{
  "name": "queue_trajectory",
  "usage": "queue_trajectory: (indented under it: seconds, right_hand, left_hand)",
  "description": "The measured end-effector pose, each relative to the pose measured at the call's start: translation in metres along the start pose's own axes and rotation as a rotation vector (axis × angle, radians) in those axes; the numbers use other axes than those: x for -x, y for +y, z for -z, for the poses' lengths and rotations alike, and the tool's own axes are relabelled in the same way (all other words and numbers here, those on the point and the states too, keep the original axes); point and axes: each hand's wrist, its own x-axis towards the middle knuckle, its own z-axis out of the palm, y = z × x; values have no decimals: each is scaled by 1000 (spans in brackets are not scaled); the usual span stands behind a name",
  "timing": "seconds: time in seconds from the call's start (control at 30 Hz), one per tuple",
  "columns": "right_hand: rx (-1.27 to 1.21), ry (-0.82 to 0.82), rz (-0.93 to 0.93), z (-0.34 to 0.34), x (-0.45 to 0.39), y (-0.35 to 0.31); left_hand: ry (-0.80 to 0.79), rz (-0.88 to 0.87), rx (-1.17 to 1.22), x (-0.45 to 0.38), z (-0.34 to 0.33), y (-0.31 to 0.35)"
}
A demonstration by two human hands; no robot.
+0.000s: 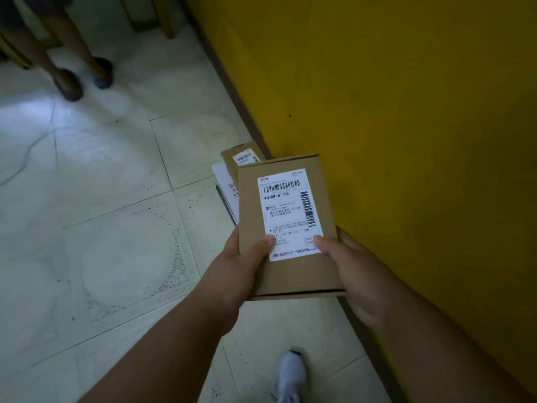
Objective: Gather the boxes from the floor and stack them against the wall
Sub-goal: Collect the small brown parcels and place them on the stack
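I hold a flat brown cardboard box [290, 274] with a white shipping label above the floor, close to the yellow wall [406, 112]. My left hand [241, 266] grips its left edge, thumb on the label. My right hand [351, 269] grips its right edge, thumb on the label too. Just beyond it, on the floor by the wall's base, lies another brown labelled box [242, 157] on top of a white flat package [225, 184]; the held box hides most of both.
Another person's legs and dark shoes [72, 80] stand at the upper left. My white shoe [290, 376] is on the pale tiled floor [116, 228] below the box. Wooden furniture legs [162, 18] stand by the wall at the top.
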Motion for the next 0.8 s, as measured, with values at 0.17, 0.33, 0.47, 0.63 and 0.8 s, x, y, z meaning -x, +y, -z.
queue_trajectory:
  seconds: [0.17, 0.33, 0.47, 0.63, 0.8]
  right_hand:
    - [186, -42, -35, -3, -55, -20]
    - [262, -6, -140, -24, -131, -29]
    - [324, 50, -197, -47, -188, -42]
    - [366, 53, -231, -68, -261, -62]
    - [333, 13, -197, -76, -322, -60]
  left_hand:
    - [89, 38, -11, -37, 3, 19]
    - [148, 26, -122, -101, 32, 37]
    - [145, 18, -255, -155, 61, 53]
    - [90, 74, -362, -221, 89, 85]
    - [160, 159, -319, -275, 96, 93]
